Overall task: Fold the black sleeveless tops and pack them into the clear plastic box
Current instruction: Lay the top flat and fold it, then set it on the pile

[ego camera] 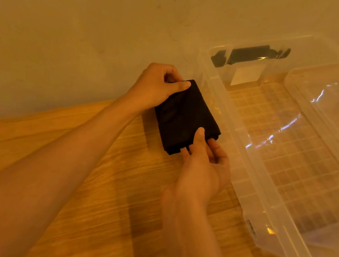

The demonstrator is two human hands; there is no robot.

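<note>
A wooden surface [106, 207] with streaked grain is seen beneath and nearer than the fingers [199, 138]. Beyond and left of the fingers, its far edge is met by a plain pale surface [71, 11], faintly marked.

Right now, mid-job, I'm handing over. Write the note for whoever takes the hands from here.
Left hand: grips the far corner of the folded black top.
Right hand: pinches its near corner, thumb on top.
Top: a compact rectangle, held over the wooden surface, just left of the clear plastic box.
Box: open, and no folded top shows inside.
Done: this top is folded.
Left: set it in the box. No other tops are in view.
</note>
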